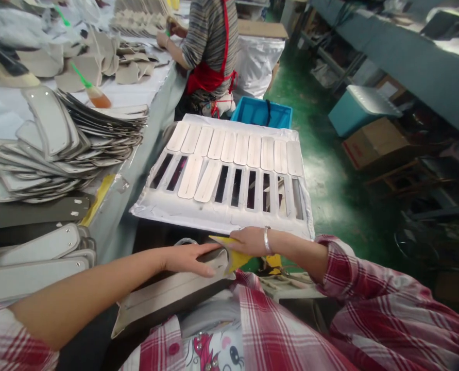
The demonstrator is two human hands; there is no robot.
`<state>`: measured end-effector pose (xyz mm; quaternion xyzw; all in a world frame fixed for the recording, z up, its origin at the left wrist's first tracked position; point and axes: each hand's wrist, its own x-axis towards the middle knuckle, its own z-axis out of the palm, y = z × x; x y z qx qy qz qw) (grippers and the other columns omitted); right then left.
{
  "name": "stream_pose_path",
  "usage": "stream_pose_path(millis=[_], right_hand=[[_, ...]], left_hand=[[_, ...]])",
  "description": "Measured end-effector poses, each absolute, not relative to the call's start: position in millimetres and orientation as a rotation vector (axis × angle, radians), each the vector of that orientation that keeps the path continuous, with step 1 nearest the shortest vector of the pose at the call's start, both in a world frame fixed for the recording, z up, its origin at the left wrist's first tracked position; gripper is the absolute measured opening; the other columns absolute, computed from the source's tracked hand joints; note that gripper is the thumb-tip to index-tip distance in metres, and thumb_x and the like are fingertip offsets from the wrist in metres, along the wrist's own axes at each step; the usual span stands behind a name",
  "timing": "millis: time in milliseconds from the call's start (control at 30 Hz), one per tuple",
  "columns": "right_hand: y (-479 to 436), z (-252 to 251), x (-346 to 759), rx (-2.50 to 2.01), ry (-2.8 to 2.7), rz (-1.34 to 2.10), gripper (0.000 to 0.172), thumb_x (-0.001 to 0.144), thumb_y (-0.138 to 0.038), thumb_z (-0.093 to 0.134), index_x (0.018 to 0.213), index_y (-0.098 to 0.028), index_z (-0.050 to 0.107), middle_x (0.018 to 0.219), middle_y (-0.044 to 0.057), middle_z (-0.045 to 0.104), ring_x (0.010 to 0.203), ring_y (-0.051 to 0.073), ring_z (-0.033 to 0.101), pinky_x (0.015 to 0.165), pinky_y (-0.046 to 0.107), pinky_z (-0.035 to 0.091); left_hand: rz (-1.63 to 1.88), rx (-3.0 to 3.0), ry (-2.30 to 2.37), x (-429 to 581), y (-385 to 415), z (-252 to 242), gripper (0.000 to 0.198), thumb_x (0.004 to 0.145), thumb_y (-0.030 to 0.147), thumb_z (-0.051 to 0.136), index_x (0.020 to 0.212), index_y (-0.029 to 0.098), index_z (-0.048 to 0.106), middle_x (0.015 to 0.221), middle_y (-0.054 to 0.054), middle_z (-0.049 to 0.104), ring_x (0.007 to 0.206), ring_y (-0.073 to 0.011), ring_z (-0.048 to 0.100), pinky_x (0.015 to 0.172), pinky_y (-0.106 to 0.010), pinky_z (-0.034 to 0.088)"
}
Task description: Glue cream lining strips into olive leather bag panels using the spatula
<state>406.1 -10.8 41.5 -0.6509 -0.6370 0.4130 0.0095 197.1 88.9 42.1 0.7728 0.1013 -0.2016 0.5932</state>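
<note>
My left hand (pixel 188 259) lies flat, fingers stretched out, on top of a long grey leather strip (pixel 167 294) that rests across my lap. My right hand (pixel 248 241) is closed on a yellow piece of backing paper (pixel 235 257) at the strip's far end. Just beyond both hands sits a white slotted tray (pixel 214 214) with several pale strips (pixel 235 148) laid in its slots.
Stacks of grey strips (pixel 59 149) and cut pieces cover the workbench on the left, with a green-handled brush (pixel 88 85). Another person in a striped top and red apron (pixel 209 46) works at the bench ahead. A blue bin (pixel 262 112), cardboard boxes (pixel 376 141) and green floor lie to the right.
</note>
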Motion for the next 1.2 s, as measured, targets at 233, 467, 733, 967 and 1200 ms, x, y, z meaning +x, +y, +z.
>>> stream_pose_path(millis=[233,467,733,967,1200], right_hand=[[-5,18,380,-2.040,-2.252,0.614,0.034,0.090,-0.036,0.038,0.077,-0.018,0.063,0.069,0.008,0.061,0.061,0.018,0.057,0.057,0.028,0.033],[16,25,374,-1.931,-2.408,0.541,0.048,0.093,-0.040,0.029,0.065,-0.016,0.061,0.061,0.004,0.061,0.055,0.012,0.053,0.053,0.026,0.028],[23,26,370,-1.890,-2.539,0.530,0.048,0.093,-0.040,0.026,0.069,-0.017,0.061,0.064,0.004,0.062,0.058,0.013,0.054,0.053,0.029,0.027],[16,26,368,-1.827,-2.567,0.466,0.048,0.093,-0.039,0.023,0.070,-0.017,0.061,0.064,0.003,0.062,0.058,0.014,0.055,0.053,0.030,0.026],[10,28,368,-1.836,-2.591,0.531,0.047,0.093,-0.037,0.023,0.073,-0.017,0.061,0.068,0.004,0.064,0.059,0.014,0.056,0.054,0.030,0.028]], left_hand=[[-0.384,1.499,0.078,211,99,-4,0.065,0.069,0.057,0.055,0.126,0.026,0.047,0.128,-0.001,0.051,0.117,-0.0253,0.046,0.101,-0.036,0.031],[-0.365,1.336,0.079,200,99,-31,0.082,0.065,0.079,0.037,0.120,0.021,0.052,0.119,-0.005,0.056,0.114,-0.0269,0.047,0.096,-0.035,0.036],[-0.409,1.317,0.106,192,99,-43,0.082,0.076,0.074,0.009,0.120,0.020,0.052,0.113,-0.003,0.060,0.104,-0.0210,0.051,0.095,-0.030,0.035],[-0.543,1.317,0.414,193,95,-26,0.083,0.080,0.068,0.002,0.112,0.015,0.057,0.102,-0.005,0.064,0.097,-0.0208,0.055,0.090,-0.029,0.037],[-0.516,1.533,0.265,198,96,-16,0.064,0.088,0.056,0.010,0.109,0.018,0.058,0.102,0.000,0.063,0.097,-0.0158,0.054,0.093,-0.022,0.035]])
